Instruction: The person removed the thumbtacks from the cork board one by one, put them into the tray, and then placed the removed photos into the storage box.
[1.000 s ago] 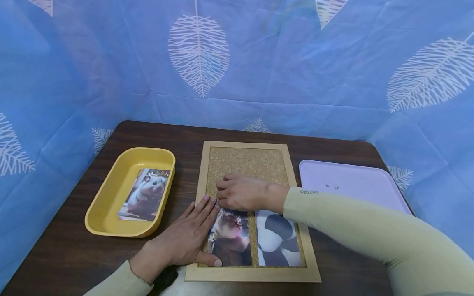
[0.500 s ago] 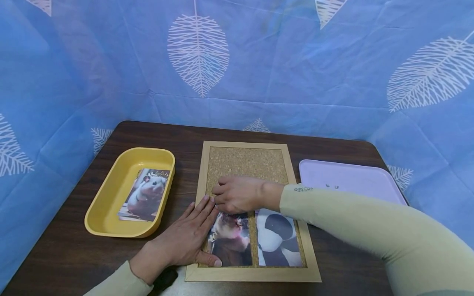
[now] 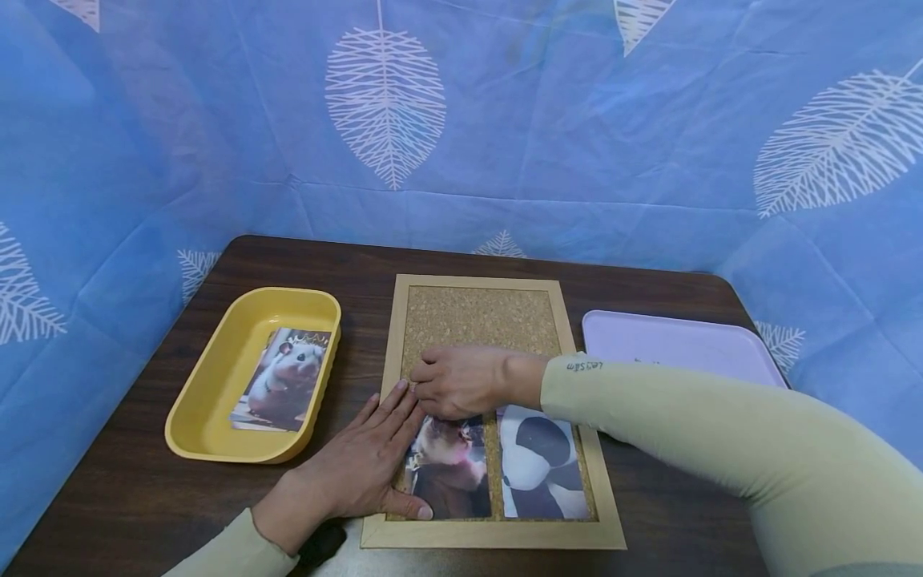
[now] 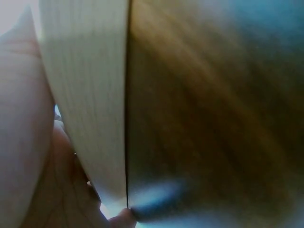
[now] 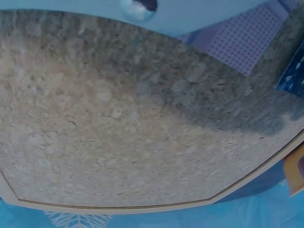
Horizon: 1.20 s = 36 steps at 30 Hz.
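My left hand point(image 3: 364, 461) lies flat with straight fingers over the left edge of a wood-framed cork board point(image 3: 476, 312). Its fingertips reach the upper left side of a photo of an animal point(image 3: 450, 473), and its thumb lies at that photo's lower edge. My right hand point(image 3: 461, 383) is bent down at the same photo's upper corner, fingers curled and right beside the left fingertips. I cannot tell what it pinches or presses, as the knuckles hide its fingertips. A panda photo point(image 3: 541, 465) lies on the board's right half, partly under the right wrist.
A yellow tray point(image 3: 195, 425) at the left holds several photos, a crowned mouse photo point(image 3: 288, 377) on top. On the right stands a lilac tray point(image 3: 692, 340), partly hidden by the right sleeve, with small metallic bits inside. A blue leaf-print cloth point(image 3: 541, 120) hangs behind the table.
My right hand has shifted slightly left and towards me at the photo's corner. Its sleeve now covers more of the lilac tray. The left hand has stayed put.
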{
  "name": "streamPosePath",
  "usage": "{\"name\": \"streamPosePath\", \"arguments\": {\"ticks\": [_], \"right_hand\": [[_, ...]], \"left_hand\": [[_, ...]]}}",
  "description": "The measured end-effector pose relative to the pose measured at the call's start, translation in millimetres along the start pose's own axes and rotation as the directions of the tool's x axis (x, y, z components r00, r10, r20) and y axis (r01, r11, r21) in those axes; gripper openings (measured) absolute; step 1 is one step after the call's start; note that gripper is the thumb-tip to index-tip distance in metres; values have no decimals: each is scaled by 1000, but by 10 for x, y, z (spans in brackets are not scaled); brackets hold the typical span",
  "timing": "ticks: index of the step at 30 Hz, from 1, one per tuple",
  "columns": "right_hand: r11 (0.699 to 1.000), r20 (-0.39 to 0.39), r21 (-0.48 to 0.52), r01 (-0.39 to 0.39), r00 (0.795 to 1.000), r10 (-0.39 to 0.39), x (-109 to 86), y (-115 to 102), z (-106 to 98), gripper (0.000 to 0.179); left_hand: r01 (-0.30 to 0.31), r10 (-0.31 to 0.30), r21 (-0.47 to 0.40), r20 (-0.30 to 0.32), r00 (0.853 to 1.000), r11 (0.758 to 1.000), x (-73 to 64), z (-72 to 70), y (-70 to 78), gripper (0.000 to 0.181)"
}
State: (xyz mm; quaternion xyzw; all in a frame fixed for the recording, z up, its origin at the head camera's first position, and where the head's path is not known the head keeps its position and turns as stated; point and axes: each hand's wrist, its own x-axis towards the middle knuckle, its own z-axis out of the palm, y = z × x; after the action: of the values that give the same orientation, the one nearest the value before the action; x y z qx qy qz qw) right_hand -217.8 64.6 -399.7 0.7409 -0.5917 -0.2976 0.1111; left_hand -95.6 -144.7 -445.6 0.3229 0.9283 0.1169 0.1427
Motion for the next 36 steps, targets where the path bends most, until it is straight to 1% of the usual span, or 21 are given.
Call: {"name": "streamPosePath", "arguments": {"ticks": [4, 8, 11, 13, 17, 23, 29, 36], "right_hand": [[999, -39, 47, -23, 999, 25, -23, 18, 34, 35], [989, -69, 140, -41, 996, 51, -39, 57, 61, 32], [979, -64, 197, -48, 996, 62, -39, 83, 71, 32], [977, -53, 210, -45, 997, 58, -33, 92, 72, 34], [978, -34, 205, -42, 998, 50, -28, 96, 68, 36], [981, -39, 193, -33, 998, 41, -43, 102, 51, 34], [992, 8, 128, 0, 1000, -1, -24, 116, 10, 35], [990, 38, 142, -19, 999, 14, -26, 95, 21, 37]], "left_hand": [[10, -10, 2, 2, 1000, 1000, 4, 8, -5, 131], [9, -9, 5, 1, 1000, 1000, 2, 12, -8, 131], [7, -7, 5, -3, 1000, 1000, 3, 13, -7, 131], [9, -9, 4, -2, 1000, 1000, 4, 12, -5, 131], [17, -17, -4, 7, 1000, 1000, 12, 15, -4, 131], [20, -19, -12, 17, 1000, 1000, 16, 13, -1, 131], [28, -28, -18, 24, 999, 999, 16, 18, -10, 132], [22, -22, -20, 19, 1000, 1000, 9, 20, -12, 131]]}}
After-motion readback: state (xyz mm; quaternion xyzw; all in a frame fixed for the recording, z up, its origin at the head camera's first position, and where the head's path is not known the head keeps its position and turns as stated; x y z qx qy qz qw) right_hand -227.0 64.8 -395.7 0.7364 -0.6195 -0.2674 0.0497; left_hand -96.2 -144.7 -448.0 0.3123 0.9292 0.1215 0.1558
